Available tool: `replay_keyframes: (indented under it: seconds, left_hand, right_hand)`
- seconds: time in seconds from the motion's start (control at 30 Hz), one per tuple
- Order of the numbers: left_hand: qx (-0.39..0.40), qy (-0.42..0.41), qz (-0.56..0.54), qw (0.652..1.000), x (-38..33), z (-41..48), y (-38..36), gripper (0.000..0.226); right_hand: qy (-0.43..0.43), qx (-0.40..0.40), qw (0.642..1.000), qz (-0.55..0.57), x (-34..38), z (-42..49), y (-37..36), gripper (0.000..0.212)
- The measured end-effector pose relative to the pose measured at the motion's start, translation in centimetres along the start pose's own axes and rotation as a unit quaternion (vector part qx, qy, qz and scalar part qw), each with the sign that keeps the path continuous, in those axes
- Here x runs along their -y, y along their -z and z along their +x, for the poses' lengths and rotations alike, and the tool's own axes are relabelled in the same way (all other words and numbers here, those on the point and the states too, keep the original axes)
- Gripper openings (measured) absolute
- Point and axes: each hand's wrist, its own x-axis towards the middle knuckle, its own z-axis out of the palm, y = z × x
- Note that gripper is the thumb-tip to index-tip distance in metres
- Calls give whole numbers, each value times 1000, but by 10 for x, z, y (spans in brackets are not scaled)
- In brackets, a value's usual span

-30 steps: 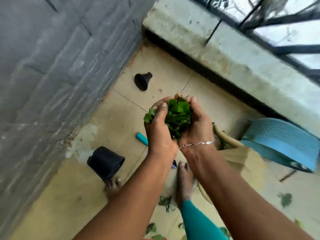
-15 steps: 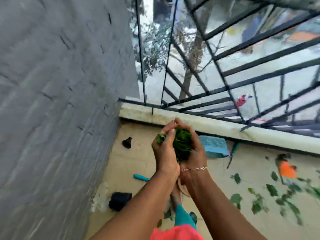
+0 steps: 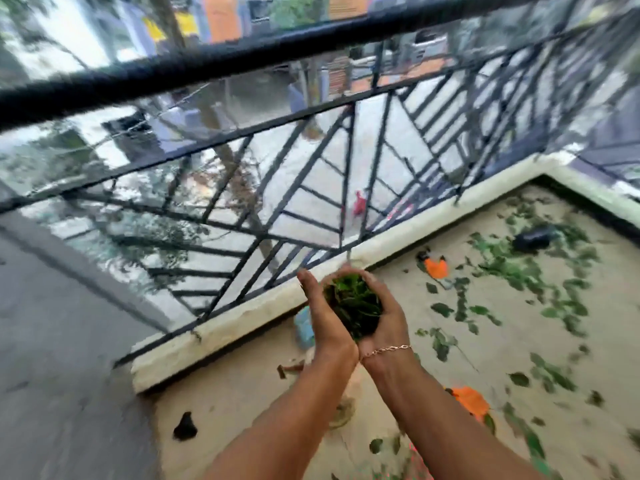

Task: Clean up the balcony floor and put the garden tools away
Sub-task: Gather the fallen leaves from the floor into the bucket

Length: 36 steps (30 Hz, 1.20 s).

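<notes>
A bunch of green leaves (image 3: 353,303) sits cupped between both my hands, held up in front of me near the railing. My left hand (image 3: 320,313) presses against its left side, fingers fairly straight. My right hand (image 3: 384,315), with a thin bracelet at the wrist, curls round the bunch from the right and below. Many more green leaves (image 3: 512,282) lie scattered over the beige balcony floor (image 3: 467,351) to the right.
A black metal railing (image 3: 263,188) on a pale low curb (image 3: 242,318) runs across ahead. On the floor lie a small black funnel-like pot (image 3: 185,426), a black pot (image 3: 533,239) far right, orange pieces (image 3: 437,267), and a blue object (image 3: 304,323) behind my left hand.
My view has swung right and up from the grey wall corner to the railing and the leaf-strewn floor. Both hands still cup the same bunch of leaves.
</notes>
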Motion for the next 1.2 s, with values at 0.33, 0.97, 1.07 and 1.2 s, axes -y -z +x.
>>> replay_keyframes:
  seconds: [0.33, 0.97, 1.07, 1.2]
  left_hand:
    - [57, 146, 80, 984, 208, 35, -210, 34]
    - [237, 221, 299, 898, 464, 125, -510, 27]
    - [252, 235, 341, 875, 484, 160, -569, 25]
    - [244, 223, 377, 865, 515, 203, -631, 26]
  right_hand:
    - [129, -111, 970, 173, 246, 39, 158, 53]
    - [322, -224, 874, 287, 566, 150, 358, 57]
    - [333, -246, 856, 310, 617, 198, 379, 77]
    - [308, -274, 846, 338, 679, 246, 392, 32]
